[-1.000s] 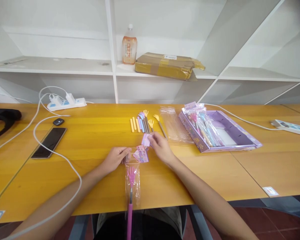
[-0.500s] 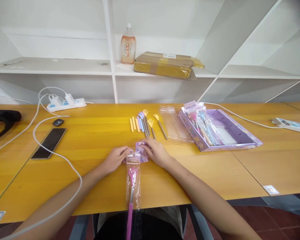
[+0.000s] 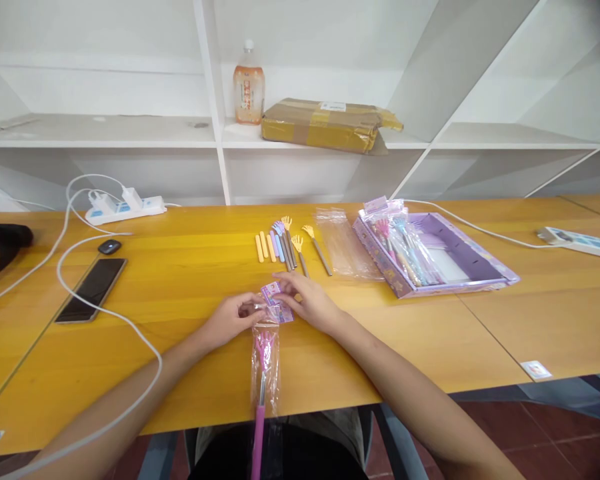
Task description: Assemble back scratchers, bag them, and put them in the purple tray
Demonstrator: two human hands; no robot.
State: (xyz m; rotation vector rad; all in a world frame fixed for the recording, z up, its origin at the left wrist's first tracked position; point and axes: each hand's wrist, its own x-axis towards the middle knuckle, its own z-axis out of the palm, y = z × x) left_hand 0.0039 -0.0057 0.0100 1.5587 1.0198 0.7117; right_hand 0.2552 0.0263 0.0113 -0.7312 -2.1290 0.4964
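A pink hand-shaped back scratcher (image 3: pixel 260 407) lies in a clear plastic bag (image 3: pixel 273 373) that reaches over the table's front edge. My left hand (image 3: pixel 235 320) pinches the top of this bag. At its upper right, my right hand (image 3: pixel 307 303) has its fingers closed on a purple printed card (image 3: pixel 271 291), which lies over the bag's top. Beyond my hands lie yellow and purple scratcher heads on grey rods (image 3: pixel 320 253), with several yellow, purple and blue handles (image 3: pixel 264 245) beside them.
A purple box (image 3: pixel 480 283) at the right holds bagged scratchers. Flat clear bags (image 3: pixel 347 247) lie left of it. A phone (image 3: pixel 93 290), white cable and power strip (image 3: pixel 125 209) are at the left. A bottle (image 3: pixel 249 90) and taped carton (image 3: pixel 325 127) stand on the shelf.
The purple card is now tilted and raised at the bag's top, between my hands. My left fingers have moved further over the bag's top. The whole view has shifted slightly.
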